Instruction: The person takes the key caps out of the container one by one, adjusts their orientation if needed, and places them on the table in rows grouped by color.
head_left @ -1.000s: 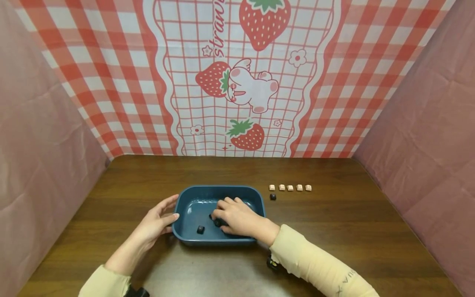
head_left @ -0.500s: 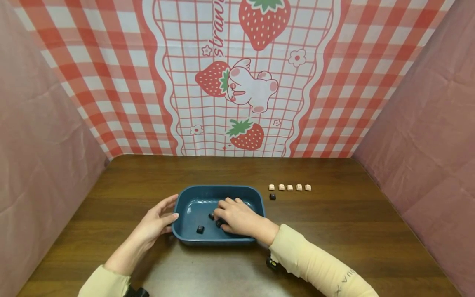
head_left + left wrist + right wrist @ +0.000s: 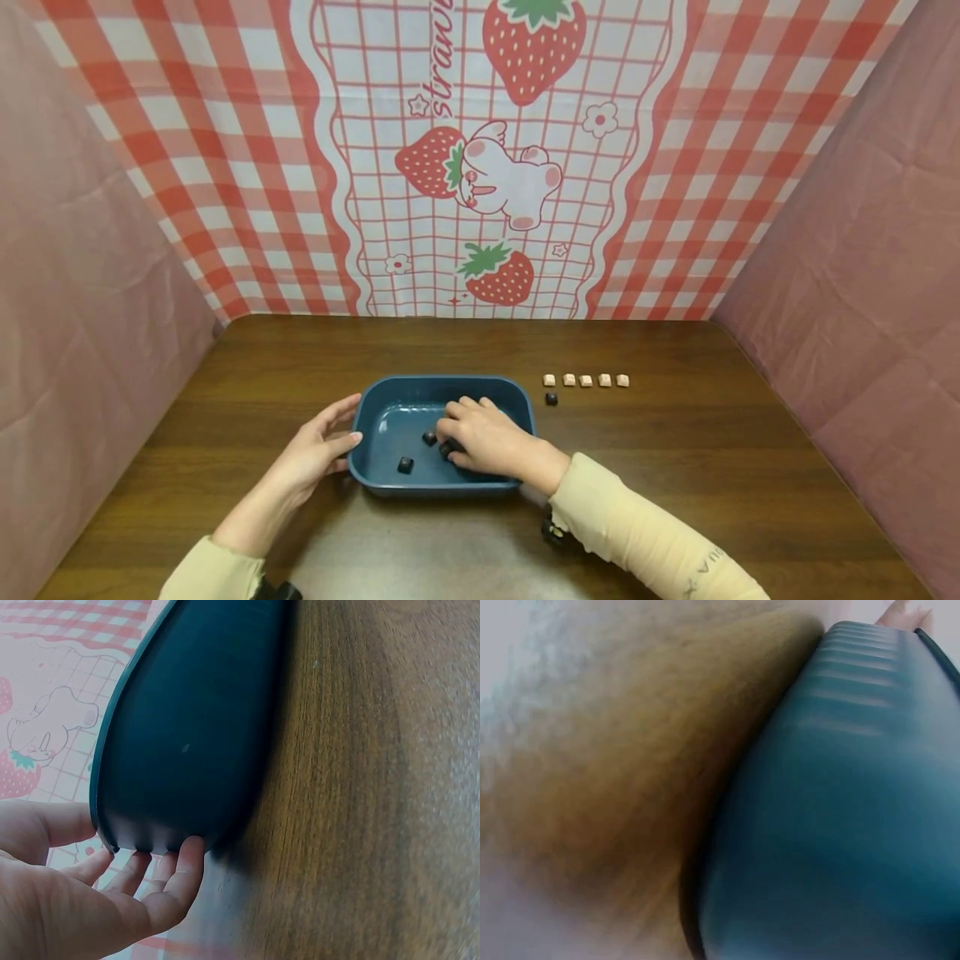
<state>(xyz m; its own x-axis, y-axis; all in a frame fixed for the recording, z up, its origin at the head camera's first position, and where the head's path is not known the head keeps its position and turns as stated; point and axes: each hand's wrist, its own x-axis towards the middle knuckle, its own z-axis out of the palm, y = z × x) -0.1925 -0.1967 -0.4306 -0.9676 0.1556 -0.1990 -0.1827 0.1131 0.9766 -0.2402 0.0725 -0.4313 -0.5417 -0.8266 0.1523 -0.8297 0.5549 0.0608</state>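
Gripping blue tray (image 3: 390, 442) at nine o'clock with left hand (image 3: 315, 443), half-covering black keycap (image 3: 447, 451) with right hand (image 3: 483, 437), unclear whether pinching, facing cream keycaps (image 3: 587, 381) at two, cloth (image 3: 465, 225) lettered "straw" at twelve.

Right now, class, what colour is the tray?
The tray is dark blue, clearest in the head view.

On my feed the person's right grip (image 3: 491, 437) has drifted slightly toward the right end of the blue tray (image 3: 378, 442). A loose black keycap (image 3: 429, 437) near the tray's middle, partly hidden by that grip a second ago, now shows whole. A second black keycap (image 3: 447, 451), within the grip, has moved tray-rightward with it.
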